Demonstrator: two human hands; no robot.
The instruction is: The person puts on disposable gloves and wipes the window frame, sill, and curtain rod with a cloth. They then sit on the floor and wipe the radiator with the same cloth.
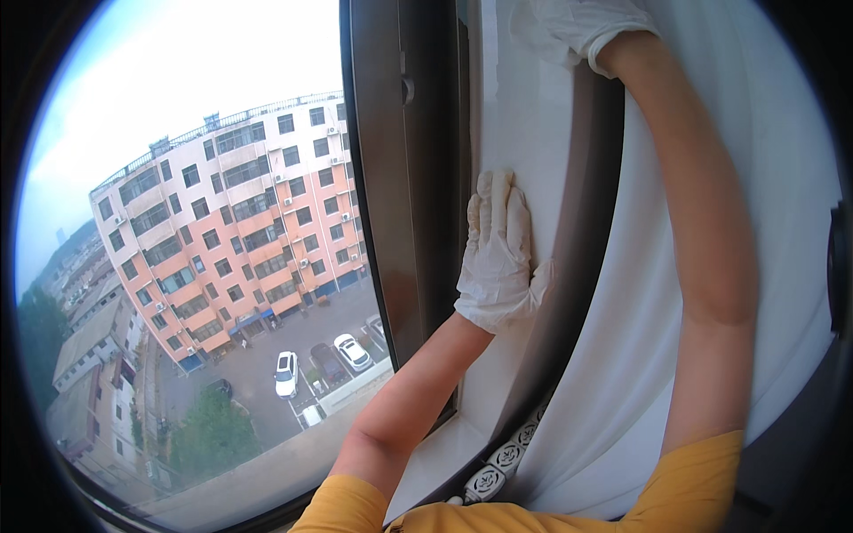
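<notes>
My left hand (501, 266), in a white disposable glove, lies flat against the white window reveal (526, 133). Its fingers point up and the thumb sticks out to the right; nothing is in it. Higher up, at the top edge of the view, my right hand (600, 30) wears a matching glove. It reaches to the upper part of the reveal, but its fingers are blurred and partly cut off, so I cannot tell whether it holds anything. The dark brown window frame (430, 200) runs alongside the reveal, with a small latch (408, 88) on it.
A white curtain (640, 280) hangs at the right, behind my right arm. Below, a white strip with round slotted faces (486, 481) lies beside the dark edge trim (593, 200). Through the window glass show an apartment building (233, 226) and parked cars (286, 374).
</notes>
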